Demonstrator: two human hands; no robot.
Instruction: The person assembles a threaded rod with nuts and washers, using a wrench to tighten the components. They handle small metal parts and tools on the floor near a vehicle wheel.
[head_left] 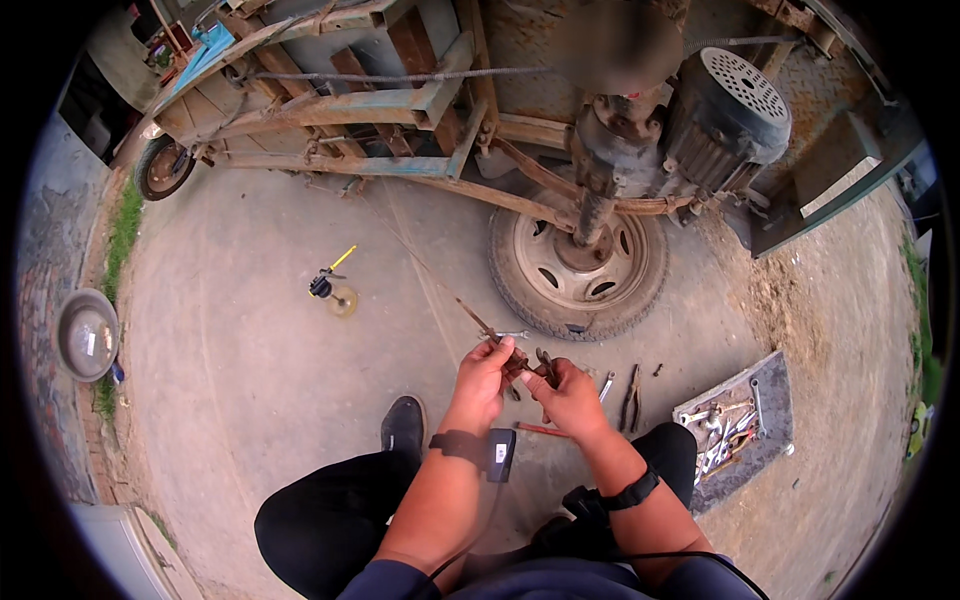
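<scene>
Concrete floor (230,300) spreads wide to the left of the wheel (560,290), with a yellow-spouted oil can (342,302) standing on it; nearer than the wheel and to its right, a grey tray (786,405) of metal spanners (712,440) bounds the working room, and the frame (340,108) edges it off beyond the wheel to the left. The tyre (512,290) is dark, dusty rubber, round about a cream, slotted disc (530,262); the frame is straight-barred, rust-brown under worn pale-blue paint. Just on the near side of the wheel is the rusty linkage (483,326), slim and rough, with a chunky fitting (541,362) at one end. The left hand (483,382) pinches the linkage between thumb and fingers; the right hand (575,397) grasps it by the fitting. Its long axis slants, the slim end pointing away, past the wheel's left side, the fitting end back toward the right
</scene>
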